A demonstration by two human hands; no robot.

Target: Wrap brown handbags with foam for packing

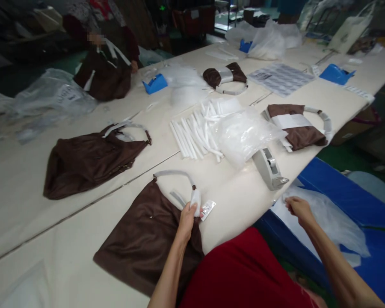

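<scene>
A brown handbag [144, 239] lies on the table in front of me, its strap [176, 173] covered in a pale wrap. My left hand [188, 216] is closed on the strap's near end, around a white wrapping [196, 197]. Beside those fingers a small silvery-white packet or tag [208, 209] sticks out. Off the table edge, my right hand [300, 209] has its fingers pinched together, above white sheets [285, 214] and clear plastic; what it holds, if anything, cannot be made out. Nearest to it on the table stands a grey tape dispenser [269, 169].
White foam-like tubes [194, 134] and a clear plastic bag [244, 134] lie mid-table. Other brown handbags lie left [93, 160], right [297, 126] and farther back [226, 76]. Blue tape dispensers [155, 84] stand around. Across the table a person [105, 51] handles a brown bag.
</scene>
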